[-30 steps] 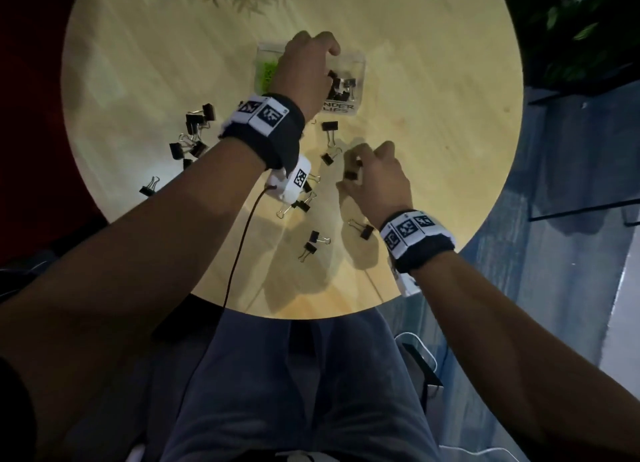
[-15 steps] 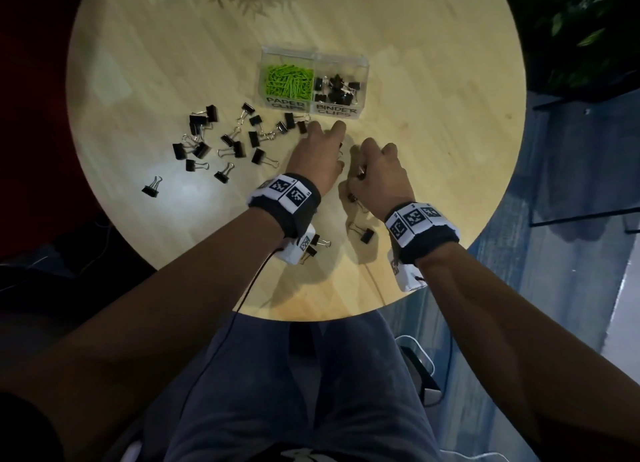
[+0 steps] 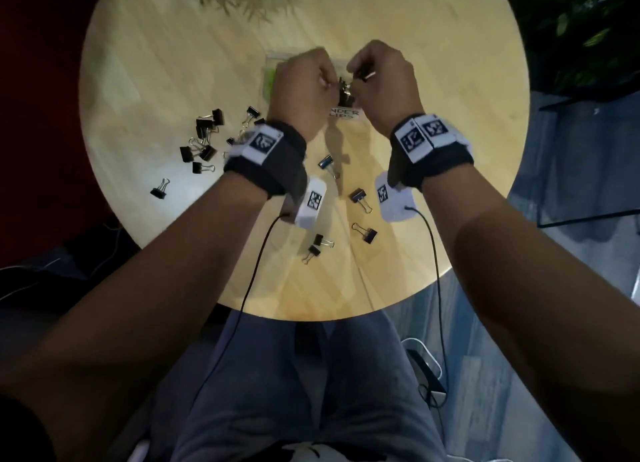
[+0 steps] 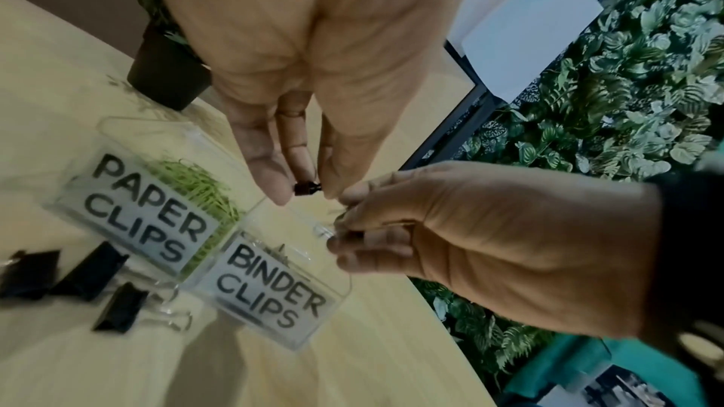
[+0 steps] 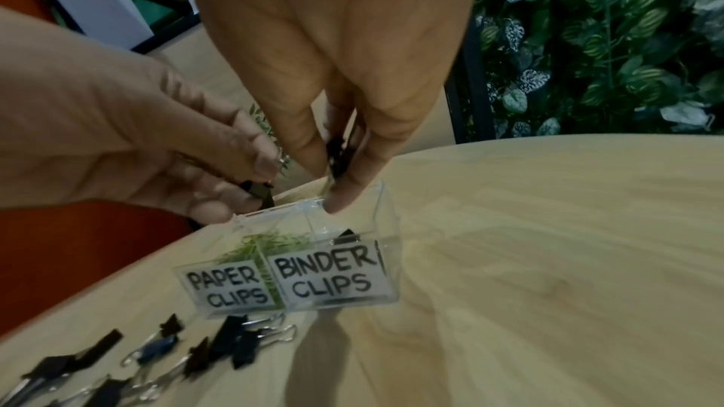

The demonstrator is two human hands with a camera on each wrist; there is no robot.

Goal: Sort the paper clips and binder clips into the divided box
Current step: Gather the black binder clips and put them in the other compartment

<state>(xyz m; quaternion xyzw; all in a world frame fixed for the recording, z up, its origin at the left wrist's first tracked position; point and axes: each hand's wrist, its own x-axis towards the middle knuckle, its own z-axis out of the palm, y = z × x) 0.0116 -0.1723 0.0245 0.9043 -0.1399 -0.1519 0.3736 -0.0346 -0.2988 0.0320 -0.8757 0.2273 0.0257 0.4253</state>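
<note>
A clear divided box (image 5: pixel 385 246) stands at the far middle of the round wooden table (image 3: pixel 450 122). Its left compartment holds green paper clips (image 4: pixel 196 184); the right one, labelled BINDER CLIPS (image 5: pixel 325 277), holds black binder clips (image 3: pixel 344 92). Both hands hover over the box. My left hand (image 4: pixel 305 194) pinches a small black binder clip (image 4: pixel 307 188) between thumb and fingers. Just right of it, my right hand (image 5: pixel 333 194) pinches another black binder clip (image 5: pixel 337 157) above the binder compartment. In the head view the left hand (image 3: pixel 311 77) and right hand (image 3: pixel 374 73) hide most of the box.
Several loose binder clips (image 3: pixel 204 139) lie in a cluster left of the box, and others (image 3: pixel 360 198) are scattered near the table's front edge. A dark plant pot (image 4: pixel 168 73) stands behind the box. Cables hang from both wrists.
Both hands have lifted from the table in front of the box and moved forward over it, each carrying a binder clip.
</note>
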